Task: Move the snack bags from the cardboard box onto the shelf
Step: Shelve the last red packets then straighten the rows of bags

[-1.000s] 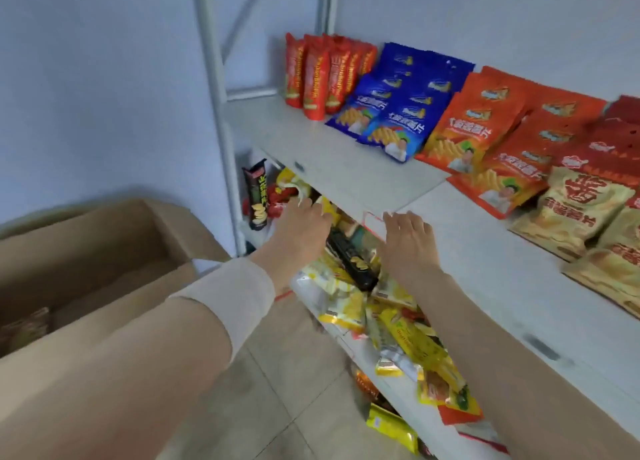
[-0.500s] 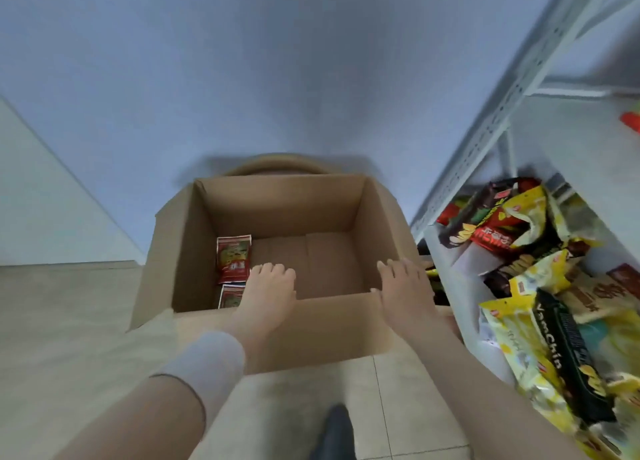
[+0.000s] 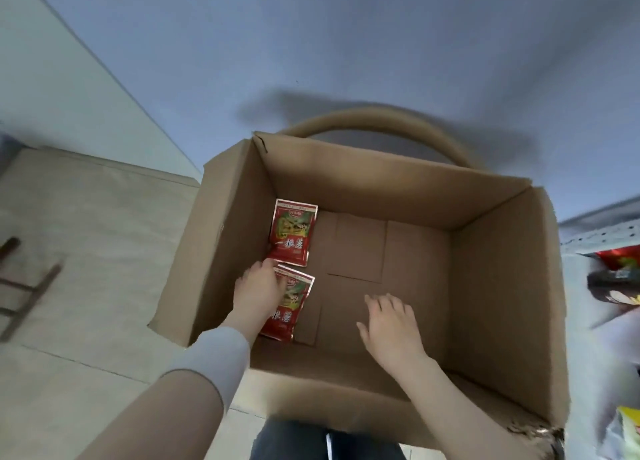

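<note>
Big cardboard box [image 3: 485, 286] on the floor, flaps open, seen from above. Two red snack bags left inside, both flat on the box bottom along the left wall. Far red bag [image 3: 292, 231] near the back left corner. Near red bag [image 3: 289, 307] just in front of it, closer to the front wall, the two almost touching end to end. Rest of the box bottom bare brown card.

Left hand [image 3: 258, 288] down in the box, lying on top of the near red bag, fingertips at the edge of the far one. Fingers bent down on the bag; hard to tell if gripping yet. White sleeve [image 3: 214, 355] over the front wall. Right hand [image 3: 389, 322] over the middle of the box bottom, fingers spread open, holding nothing.

Blurry shelf [image 3: 595, 237] with bright snack packs [image 3: 620, 279] at the right edge.
</note>
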A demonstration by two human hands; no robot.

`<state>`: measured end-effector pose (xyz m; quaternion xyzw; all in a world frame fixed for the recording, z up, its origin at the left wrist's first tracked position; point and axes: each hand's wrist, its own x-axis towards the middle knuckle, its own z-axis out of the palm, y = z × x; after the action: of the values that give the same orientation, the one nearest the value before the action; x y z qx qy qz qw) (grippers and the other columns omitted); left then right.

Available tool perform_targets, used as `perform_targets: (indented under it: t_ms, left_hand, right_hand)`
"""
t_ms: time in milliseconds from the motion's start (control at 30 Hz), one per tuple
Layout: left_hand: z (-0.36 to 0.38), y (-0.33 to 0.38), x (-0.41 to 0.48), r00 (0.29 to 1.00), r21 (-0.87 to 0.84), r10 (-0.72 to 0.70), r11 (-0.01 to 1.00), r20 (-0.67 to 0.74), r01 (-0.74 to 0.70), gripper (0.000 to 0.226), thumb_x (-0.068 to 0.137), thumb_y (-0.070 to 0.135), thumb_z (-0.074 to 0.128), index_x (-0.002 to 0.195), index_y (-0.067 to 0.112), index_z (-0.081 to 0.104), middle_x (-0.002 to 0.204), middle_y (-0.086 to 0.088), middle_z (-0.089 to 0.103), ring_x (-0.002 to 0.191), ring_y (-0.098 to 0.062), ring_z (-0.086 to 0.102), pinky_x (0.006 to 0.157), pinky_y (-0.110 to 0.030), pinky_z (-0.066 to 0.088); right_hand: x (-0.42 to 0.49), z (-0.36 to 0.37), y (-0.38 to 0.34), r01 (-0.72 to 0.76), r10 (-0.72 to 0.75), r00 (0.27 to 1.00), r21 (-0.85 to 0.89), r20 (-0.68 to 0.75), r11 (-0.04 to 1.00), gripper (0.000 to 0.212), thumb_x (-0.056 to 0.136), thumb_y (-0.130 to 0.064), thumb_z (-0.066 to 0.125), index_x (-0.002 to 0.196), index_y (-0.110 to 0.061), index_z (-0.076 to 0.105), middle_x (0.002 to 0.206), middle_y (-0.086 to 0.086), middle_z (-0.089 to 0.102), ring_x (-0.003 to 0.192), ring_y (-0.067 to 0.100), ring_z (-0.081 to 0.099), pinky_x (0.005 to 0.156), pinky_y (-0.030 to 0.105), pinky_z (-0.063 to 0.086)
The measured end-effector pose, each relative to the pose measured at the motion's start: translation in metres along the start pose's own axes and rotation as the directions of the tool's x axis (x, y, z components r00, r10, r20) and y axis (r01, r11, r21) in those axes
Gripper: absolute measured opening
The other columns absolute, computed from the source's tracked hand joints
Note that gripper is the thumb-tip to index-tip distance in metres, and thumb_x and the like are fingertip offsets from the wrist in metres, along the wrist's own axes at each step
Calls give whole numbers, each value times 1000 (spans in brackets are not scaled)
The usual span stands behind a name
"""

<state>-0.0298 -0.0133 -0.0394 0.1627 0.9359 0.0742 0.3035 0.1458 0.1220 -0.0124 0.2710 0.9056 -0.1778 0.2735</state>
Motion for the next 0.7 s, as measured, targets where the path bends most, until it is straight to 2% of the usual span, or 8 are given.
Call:
perform_targets:
  t_ms: [100,200,333,400,500,567,700]
  left_hand:
    - [19,-2,44,997,-123,-71,990,44,76,51,88,38,59,133,19,42,128,-5,53,116,-23,53,93,-39,45]
    - [45,-3,92,985,-293,-166,940,54,174,62,86,40,61,138,18,37,132,-7,47,120,-25,50,92,-39,44]
    - [83,-4,145,973,-322,-231,920,12,222,72,86,41,60,144,15,26,142,-10,36,129,-28,41,102,-42,41]
    - [101,-4,162,968,-311,-250,921,-5,236,79,88,40,59,148,15,15,149,-11,27,136,-28,32,109,-44,34]
    - [125,-2,178,954,-287,-294,920,-61,265,84,88,44,57,150,15,8,152,-11,20,139,-28,23,112,-43,25]
    - [130,0,183,938,-304,-336,905,-85,297,87,86,46,59,150,14,9,150,-12,22,138,-28,23,112,-41,22]
    - [135,-1,193,921,-328,-385,880,-66,344,83,82,42,65,147,16,20,145,-11,30,136,-28,28,111,-42,24]
  right_hand:
    - [37,31,-19,-33,21,992,99,124,995,54,96,-45,39,143,-18,32,144,4,42,135,23,34,112,36,26]
    - [79,74,-41,-205,101,940,302,326,931,59,92,-52,43,138,-16,38,136,4,50,125,21,46,102,34,40]
    - [130,125,-72,-532,180,788,505,588,680,66,85,-55,55,134,-12,43,131,6,56,118,20,54,92,29,44]
    - [147,147,-85,-660,193,703,526,685,536,63,81,-55,61,126,-12,51,122,6,61,110,20,58,89,29,46]
    - [165,173,-101,-766,241,626,526,742,369,52,78,-43,69,119,-15,56,115,5,64,102,20,61,83,29,49]
    - [168,179,-109,-782,305,616,517,727,348,48,79,-38,68,119,-14,56,116,8,64,106,24,60,87,32,49]
    - [171,179,-120,-784,400,606,429,688,449,38,85,-30,59,119,-14,54,123,11,59,117,29,52,93,33,43]
